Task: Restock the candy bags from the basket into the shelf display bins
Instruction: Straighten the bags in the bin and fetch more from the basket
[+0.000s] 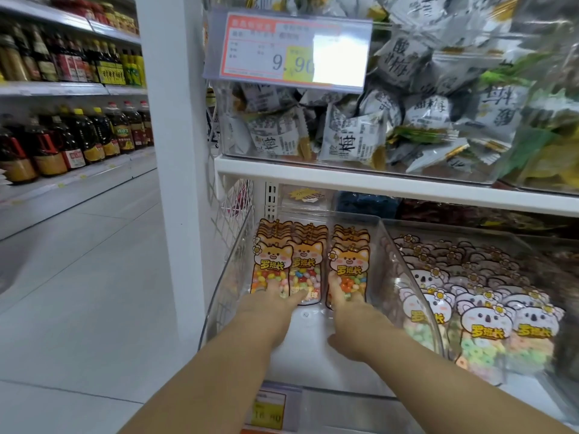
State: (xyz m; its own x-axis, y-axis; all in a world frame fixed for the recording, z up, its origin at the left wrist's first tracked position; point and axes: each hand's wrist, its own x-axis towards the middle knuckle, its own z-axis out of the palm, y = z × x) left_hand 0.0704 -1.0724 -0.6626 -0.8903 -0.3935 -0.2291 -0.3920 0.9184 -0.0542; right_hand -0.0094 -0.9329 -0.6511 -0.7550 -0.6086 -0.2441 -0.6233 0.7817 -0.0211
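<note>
Candy bags (305, 264) with a fox print stand upright in three rows in a clear bin (308, 322), low in the middle of the frame, with coloured beans showing through their clear lower halves. At far left, shelves hold dark bottles (62, 142) with yellow and red labels, and a pale tiled floor (78, 292) runs along them. A white post (175, 120) rises next, with a white wire mesh (233, 208) just beside the bin's left wall. Both bare forearms come up from the bottom edge into the bin. The left hand (269, 308) lies with its fingers straight and spread, the tips pressing the lower fronts of the left and middle rows; it grips nothing. The right hand (354, 317) reaches the front bag of the right row with its fingers stretched flat against it and its thumb held out to the side, apart from the bag. Below the hands, a small price tag (269, 408) sits on the shelf edge. Above, top centre, hangs a larger tag (288, 51) reading 9.90. Right of the fox bags, past a clear divider, koala bags (485, 321) fill the next bin. At upper right, grey-white packets (351, 136) are piled in a clear box on the shelf above.
</note>
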